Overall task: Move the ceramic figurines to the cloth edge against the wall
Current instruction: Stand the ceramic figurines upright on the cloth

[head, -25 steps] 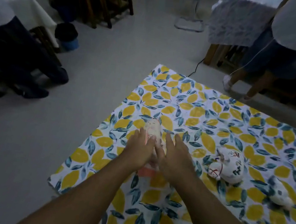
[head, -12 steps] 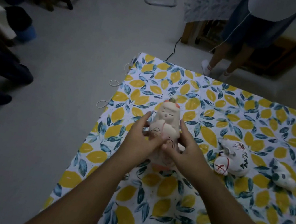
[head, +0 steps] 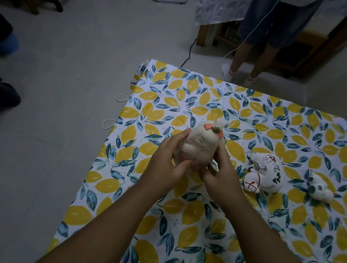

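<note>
Surface: lemon-print cloth spread flat on pale floor.
Held item: white figurine, raised over cloth's left-centre, cupped between both hands.
Left hand: fingers wrapped on figurine.
Right hand: fingers wrapped on figurine.
On cloth: painted figurine; small figurine, beside it.
Room: dim; bystander's legs beyond far edge; covered table behind.

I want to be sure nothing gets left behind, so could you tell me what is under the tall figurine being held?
Under the tall figurine only the lemon-print cloth shows. The left hand and right hand cover its base, so the spot directly below is hidden.
</note>
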`<state>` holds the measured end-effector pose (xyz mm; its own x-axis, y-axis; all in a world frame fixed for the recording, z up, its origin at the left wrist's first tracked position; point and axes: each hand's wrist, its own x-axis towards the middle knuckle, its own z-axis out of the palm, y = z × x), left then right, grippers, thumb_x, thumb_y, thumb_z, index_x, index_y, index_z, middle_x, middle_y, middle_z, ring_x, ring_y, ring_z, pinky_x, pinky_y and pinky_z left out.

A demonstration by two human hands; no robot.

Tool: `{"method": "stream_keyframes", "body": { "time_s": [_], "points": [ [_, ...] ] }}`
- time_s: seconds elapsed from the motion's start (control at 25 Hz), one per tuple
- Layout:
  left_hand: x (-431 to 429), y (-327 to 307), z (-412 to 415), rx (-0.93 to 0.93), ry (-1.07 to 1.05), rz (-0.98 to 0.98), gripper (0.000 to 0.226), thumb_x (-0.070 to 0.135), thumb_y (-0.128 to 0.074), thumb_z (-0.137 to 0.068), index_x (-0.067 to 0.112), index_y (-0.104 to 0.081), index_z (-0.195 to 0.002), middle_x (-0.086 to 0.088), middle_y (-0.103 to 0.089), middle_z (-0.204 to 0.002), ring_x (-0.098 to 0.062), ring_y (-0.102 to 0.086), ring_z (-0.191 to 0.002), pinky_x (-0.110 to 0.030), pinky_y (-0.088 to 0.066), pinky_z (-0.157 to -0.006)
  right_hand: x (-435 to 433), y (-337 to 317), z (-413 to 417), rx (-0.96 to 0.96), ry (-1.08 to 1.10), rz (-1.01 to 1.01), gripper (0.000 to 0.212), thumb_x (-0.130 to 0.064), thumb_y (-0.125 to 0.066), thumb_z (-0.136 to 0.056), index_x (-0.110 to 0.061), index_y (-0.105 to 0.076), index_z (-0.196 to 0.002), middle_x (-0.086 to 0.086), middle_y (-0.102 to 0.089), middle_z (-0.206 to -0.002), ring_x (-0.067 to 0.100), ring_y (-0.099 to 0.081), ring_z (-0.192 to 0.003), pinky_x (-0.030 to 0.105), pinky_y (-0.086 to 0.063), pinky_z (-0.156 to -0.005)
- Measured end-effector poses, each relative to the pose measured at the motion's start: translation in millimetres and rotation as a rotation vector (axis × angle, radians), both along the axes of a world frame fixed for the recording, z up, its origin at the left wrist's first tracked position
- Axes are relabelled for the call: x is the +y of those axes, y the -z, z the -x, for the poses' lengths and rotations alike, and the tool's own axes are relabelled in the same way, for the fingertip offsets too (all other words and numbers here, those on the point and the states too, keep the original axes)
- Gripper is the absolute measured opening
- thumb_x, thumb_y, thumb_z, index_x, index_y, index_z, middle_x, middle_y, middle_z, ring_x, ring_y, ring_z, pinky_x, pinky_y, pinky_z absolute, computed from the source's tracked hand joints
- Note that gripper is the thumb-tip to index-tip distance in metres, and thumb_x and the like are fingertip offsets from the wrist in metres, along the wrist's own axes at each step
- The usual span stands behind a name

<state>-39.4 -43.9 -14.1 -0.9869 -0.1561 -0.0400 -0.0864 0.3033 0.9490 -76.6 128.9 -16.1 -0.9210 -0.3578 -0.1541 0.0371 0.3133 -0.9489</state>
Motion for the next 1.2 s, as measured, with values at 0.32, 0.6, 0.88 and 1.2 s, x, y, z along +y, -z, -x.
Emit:
{"method": "stream_keyframes", "body": {
  "time_s": [0.32,0.6,0.88,1.2],
  "points": [
    [3.8,1.9,-1.2,0.021,-0.023,0.017,0.071,0.022,-0.071,-0.089,0.042,-0.037,-0.147,0.011,-0.046,-0.147,-0.005,-0.046,-0.133,-0.043,-0.051,-0.1,3.8,6.4,6.4,-0.005,-0.039,-0.009,0.072,-0.016,-0.067,-0.097,-0.049,-0.034,-0.152,-0.028,-0.055,-0.143,-0.008,-0.051,-0.131,0.008,-0.047,-0.092],
    [3.6,-1.3,0.1,0.008,0.005,0.01,0.072,0.018,-0.07,-0.09,0.038,-0.034,-0.149,0.009,-0.046,-0.149,-0.006,-0.047,-0.132,-0.042,-0.052,-0.099,0.8,4.1,5.5,0.012,-0.047,-0.031,0.07,-0.016,-0.066,-0.098,-0.052,-0.035,-0.15,-0.037,-0.055,-0.137,-0.016,-0.051,-0.124,0.003,-0.046,-0.085],
    [24.2,-31.7,-19.3,0.004,-0.127,0.372,0.073,0.038,-0.067,-0.092,0.021,-0.031,-0.154,0.002,-0.031,-0.161,-0.012,-0.023,-0.149,-0.042,-0.03,-0.117,24.0,-27.5,-0.1,0.22,-0.073,-0.438,0.08,-0.039,-0.069,-0.094,-0.028,-0.026,-0.16,-0.009,-0.041,-0.16,0.011,-0.036,-0.146,0.041,-0.038,-0.117],
    [185.8,-23.8,-36.4,0.135,0.009,0.441,0.055,0.042,-0.047,-0.102,0.024,-0.035,-0.153,0.007,-0.033,-0.16,-0.008,-0.019,-0.149,-0.029,-0.021,-0.119,190.9,-22.5,-16.2,0.364,0.103,-0.69,0.06,-0.045,-0.045,-0.102,-0.02,-0.04,-0.155,0.002,-0.038,-0.163,0.023,-0.026,-0.154,0.049,-0.021,-0.124]
  ]
}}
